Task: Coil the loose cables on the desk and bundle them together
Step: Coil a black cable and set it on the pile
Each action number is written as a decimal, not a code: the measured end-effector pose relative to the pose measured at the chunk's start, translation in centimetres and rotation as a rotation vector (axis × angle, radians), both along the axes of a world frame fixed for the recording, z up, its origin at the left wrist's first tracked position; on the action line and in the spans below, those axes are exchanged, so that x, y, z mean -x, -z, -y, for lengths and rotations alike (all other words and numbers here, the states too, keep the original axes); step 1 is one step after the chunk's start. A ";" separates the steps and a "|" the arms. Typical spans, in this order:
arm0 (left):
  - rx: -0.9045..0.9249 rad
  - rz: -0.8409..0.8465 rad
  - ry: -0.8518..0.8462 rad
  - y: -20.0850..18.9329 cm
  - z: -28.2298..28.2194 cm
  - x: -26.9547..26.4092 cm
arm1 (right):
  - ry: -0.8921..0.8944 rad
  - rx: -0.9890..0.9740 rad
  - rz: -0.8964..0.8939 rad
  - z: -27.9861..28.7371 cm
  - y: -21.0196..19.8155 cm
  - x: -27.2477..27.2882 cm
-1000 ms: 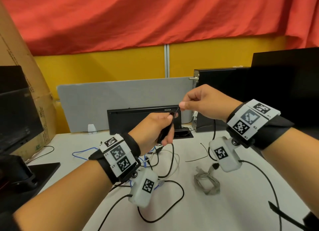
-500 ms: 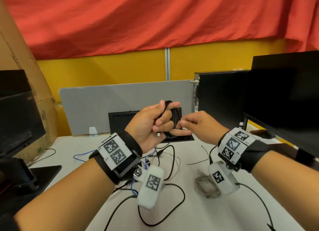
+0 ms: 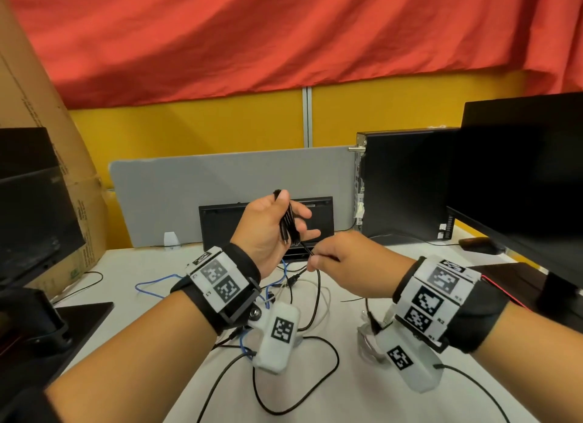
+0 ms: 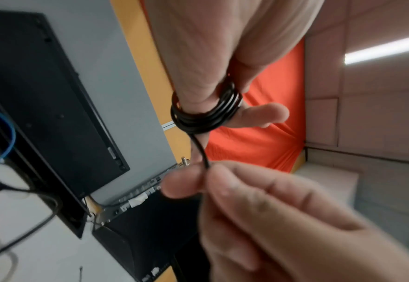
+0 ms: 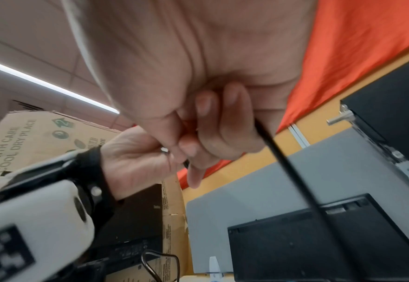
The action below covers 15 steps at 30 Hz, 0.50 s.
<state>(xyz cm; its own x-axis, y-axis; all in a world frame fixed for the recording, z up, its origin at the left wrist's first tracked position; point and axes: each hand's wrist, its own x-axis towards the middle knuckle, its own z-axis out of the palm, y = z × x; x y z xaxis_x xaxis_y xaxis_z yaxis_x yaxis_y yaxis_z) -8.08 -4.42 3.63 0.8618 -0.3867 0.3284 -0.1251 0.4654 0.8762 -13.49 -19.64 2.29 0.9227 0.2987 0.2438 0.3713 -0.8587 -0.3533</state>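
— What are the hands doing?
— I see my left hand (image 3: 268,230) raised above the desk (image 3: 315,391), gripping the coiled black cable (image 3: 288,223); my right hand (image 3: 344,261) pinches its loose tail.

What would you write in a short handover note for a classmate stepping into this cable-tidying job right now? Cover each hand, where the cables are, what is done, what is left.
Left hand: raised above the desk, holds the black cable coil, several loops, under the thumb.
Right hand: pinches the coil's free tail, just below the coil.
Done: black cable largely coiled; the tail is not yet wound in.
Left: blue cable, white cable and other black cables lie loose on the desk; a grey bundle sits partly hidden under the right wrist. Coil these, then bundle all together.
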 end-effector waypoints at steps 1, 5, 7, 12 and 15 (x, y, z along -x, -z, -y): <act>-0.059 0.028 -0.038 0.1 0.1 0.0 | -0.001 0.038 0.013 -0.1 -0.3 0.3; -0.283 0.099 -0.139 0.1 0.2 -0.1 | -0.021 0.108 0.046 -0.5 -2.2 1.7; -0.383 0.135 -0.178 0.3 0.2 -0.1 | -0.032 0.109 0.088 -0.7 -3.3 2.2; -0.543 0.233 -0.161 0.4 0.7 0.7 | -0.038 0.185 0.187 -0.5 -5.3 2.1; -0.565 0.207 -0.090 0.2 1.0 1.2 | -0.092 0.238 0.248 -0.2 -5.7 1.2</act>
<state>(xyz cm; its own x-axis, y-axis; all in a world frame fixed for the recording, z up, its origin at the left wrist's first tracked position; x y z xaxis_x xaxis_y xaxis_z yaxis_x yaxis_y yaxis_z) -9.29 -5.40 3.41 0.8393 -0.4789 0.2572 -0.3361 -0.0852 0.9380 -14.67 -19.41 7.97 0.8106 0.4532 0.3708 0.5004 -0.8650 -0.0366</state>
